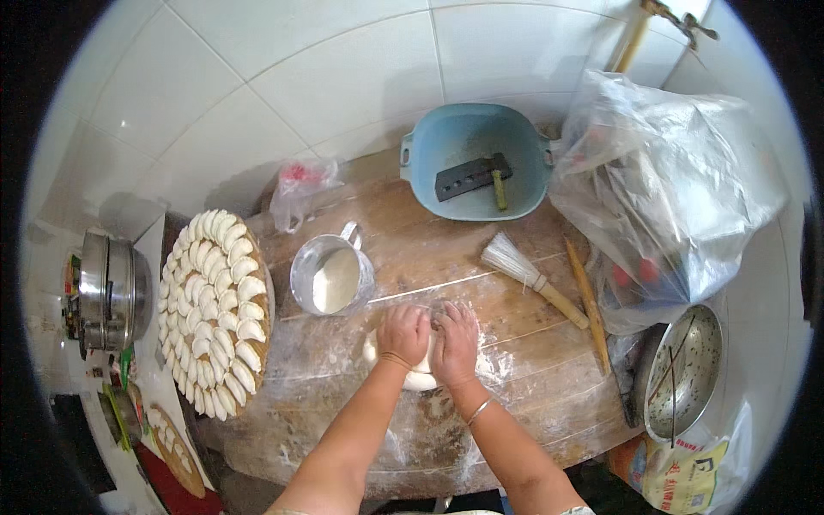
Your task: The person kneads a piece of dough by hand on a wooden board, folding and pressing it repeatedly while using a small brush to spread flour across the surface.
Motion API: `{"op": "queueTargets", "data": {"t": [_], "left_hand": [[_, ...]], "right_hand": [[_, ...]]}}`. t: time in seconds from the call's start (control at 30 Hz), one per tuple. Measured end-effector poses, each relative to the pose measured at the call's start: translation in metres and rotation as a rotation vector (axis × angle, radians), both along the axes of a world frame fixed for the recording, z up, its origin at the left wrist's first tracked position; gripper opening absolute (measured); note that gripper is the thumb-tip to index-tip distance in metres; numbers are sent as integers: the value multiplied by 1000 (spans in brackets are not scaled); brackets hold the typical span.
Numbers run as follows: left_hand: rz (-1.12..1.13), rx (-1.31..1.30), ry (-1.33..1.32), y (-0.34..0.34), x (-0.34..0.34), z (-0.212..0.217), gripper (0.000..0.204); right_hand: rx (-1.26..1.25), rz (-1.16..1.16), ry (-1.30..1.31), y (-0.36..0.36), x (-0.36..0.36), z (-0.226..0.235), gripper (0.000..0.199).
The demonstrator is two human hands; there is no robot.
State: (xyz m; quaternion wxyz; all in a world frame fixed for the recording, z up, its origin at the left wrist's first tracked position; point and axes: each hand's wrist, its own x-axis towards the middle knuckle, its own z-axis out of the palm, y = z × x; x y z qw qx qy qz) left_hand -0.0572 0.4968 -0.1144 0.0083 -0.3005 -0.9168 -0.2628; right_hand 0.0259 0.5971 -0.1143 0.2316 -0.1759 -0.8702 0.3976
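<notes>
White dough (419,381) lies on the floured wooden table, in front of my body. My left hand (404,334) grips its left part, the fingers curled down over it. Beside it, almost touching, my right hand (455,340) presses on the right part with its fingers bent round the dough. The hands cover much of the dough, and white flour is scattered around them. Just beyond my left hand stands a clear measuring cup (367,279) with flour (335,281) in it.
Rows of crescent dumplings (215,313) fill a round board at left. Farther back sit a blue basin (421,184) and a plastic bag (292,206). A whisk brush (532,276), a rolling pin (588,305), a metal bowl (699,378) and a large plastic-covered pile (678,189) occupy the right.
</notes>
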Motion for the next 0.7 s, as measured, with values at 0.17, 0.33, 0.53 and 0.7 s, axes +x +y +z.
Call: {"op": "queueTargets", "data": {"t": [0.17,0.33,0.53,0.7], "left_hand": [[390,-217,-157,0,18,-1,31],[670,27,-240,-68,129,-12,30],[177,-8,-158,-36,111,37,30],[-2,-273,-119,-50,138,19,29]], "right_hand": [[-45,47,24,-1,-7,-19,19],[-148,-44,69,-23,56,-7,24],[-79,-74,-93,-33,164,-2,34],[25,-96,-227,-8,207,-18,43]]}}
